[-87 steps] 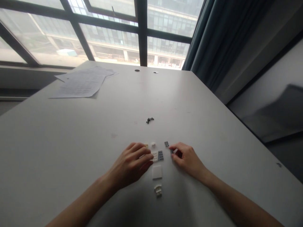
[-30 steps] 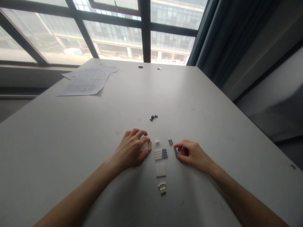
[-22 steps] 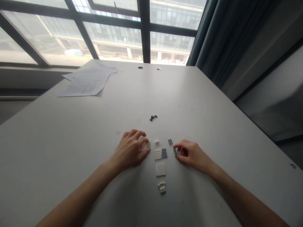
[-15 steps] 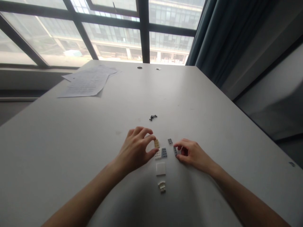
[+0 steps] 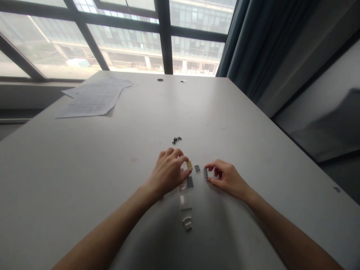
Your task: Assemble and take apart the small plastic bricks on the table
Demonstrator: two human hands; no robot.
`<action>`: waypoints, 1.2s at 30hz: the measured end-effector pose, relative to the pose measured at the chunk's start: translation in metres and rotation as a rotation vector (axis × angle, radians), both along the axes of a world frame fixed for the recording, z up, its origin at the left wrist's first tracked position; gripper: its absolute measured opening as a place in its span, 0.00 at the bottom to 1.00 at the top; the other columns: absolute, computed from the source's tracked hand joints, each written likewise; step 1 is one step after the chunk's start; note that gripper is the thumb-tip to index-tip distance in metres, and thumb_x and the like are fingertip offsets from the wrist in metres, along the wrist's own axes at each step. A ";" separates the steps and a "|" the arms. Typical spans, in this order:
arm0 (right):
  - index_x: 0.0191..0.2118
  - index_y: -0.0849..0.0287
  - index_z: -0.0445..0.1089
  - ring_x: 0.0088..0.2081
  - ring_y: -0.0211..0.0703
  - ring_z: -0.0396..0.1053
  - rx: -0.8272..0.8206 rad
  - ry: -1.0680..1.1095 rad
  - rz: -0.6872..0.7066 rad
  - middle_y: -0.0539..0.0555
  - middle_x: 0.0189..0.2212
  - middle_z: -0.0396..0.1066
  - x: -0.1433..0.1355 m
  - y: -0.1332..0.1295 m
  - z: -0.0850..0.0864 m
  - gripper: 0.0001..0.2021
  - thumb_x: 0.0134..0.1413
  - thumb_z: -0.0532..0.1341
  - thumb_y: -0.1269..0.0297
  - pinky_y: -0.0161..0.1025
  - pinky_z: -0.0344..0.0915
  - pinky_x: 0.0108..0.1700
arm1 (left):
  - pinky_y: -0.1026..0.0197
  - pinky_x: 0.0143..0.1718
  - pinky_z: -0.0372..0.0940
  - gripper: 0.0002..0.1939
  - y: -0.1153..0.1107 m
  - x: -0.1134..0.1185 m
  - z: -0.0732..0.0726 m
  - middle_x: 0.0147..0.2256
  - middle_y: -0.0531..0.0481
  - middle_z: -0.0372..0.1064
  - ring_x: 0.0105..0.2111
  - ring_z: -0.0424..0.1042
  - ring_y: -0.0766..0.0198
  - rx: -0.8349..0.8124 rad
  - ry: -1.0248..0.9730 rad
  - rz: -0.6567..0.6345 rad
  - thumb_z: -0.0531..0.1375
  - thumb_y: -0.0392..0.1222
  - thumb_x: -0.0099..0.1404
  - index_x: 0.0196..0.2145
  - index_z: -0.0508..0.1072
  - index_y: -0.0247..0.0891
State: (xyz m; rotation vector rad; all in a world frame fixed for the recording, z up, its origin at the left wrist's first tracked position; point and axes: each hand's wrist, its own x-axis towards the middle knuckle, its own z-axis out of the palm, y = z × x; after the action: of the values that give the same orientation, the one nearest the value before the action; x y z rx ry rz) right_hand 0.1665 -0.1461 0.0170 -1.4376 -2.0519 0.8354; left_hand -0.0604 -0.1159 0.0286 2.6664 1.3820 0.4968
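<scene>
Between the thumb and index finger of my left hand (image 5: 170, 169) is a small tan studded building plate (image 5: 189, 165). The thumb and fingers of my right hand (image 5: 226, 179) grip a narrow dark grey studded plate (image 5: 206, 173) at its ends. A small grey plate (image 5: 197, 168) with holes lies between the two hands. Below my left thumb are a wider dark grey plate (image 5: 190, 182) and a white studded plate (image 5: 182, 185), partly covered by the hand. Nearer me lie a smooth white square tile (image 5: 185, 202) and a small white piece of irregular shape (image 5: 187, 223).
Several tiny black pieces (image 5: 176, 140) lie beyond my left hand. Printed paper sheets (image 5: 92, 98) rest at the far left of the white table (image 5: 157, 112). Windows stand behind it, and a dark curtain (image 5: 239, 48) hangs at the right.
The tan plate has moved right with my left hand, away from the white plate. The narrow grey plate has shifted slightly away from me with my right hand. The view has turned slightly right.
</scene>
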 end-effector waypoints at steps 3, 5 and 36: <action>0.42 0.56 0.72 0.30 0.36 0.65 0.023 0.023 0.001 0.50 0.33 0.68 0.000 0.003 0.000 0.14 0.46 0.64 0.70 0.33 0.63 0.32 | 0.49 0.45 0.58 0.12 0.012 -0.004 -0.004 0.40 0.46 0.69 0.43 0.63 0.52 -0.018 -0.010 0.035 0.60 0.48 0.60 0.39 0.75 0.41; 0.42 0.56 0.72 0.31 0.37 0.66 0.034 0.026 -0.008 0.51 0.33 0.67 0.001 0.005 0.000 0.14 0.46 0.64 0.70 0.34 0.64 0.32 | 0.49 0.45 0.58 0.12 0.019 -0.004 -0.008 0.40 0.46 0.69 0.43 0.64 0.52 -0.038 -0.017 0.051 0.60 0.48 0.59 0.38 0.75 0.42; 0.41 0.56 0.75 0.28 0.34 0.63 0.033 -0.063 0.103 0.48 0.30 0.69 -0.037 0.080 -0.015 0.15 0.43 0.65 0.70 0.31 0.60 0.33 | 0.51 0.43 0.60 0.15 0.031 0.001 -0.014 0.39 0.46 0.69 0.43 0.65 0.51 -0.136 -0.027 0.164 0.58 0.50 0.60 0.42 0.74 0.42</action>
State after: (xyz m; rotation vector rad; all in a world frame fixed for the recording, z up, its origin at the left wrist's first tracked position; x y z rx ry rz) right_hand 0.1299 -0.0664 0.0016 -1.3663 -2.1929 0.8026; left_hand -0.0598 -0.0850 0.0141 2.4451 1.5747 0.4346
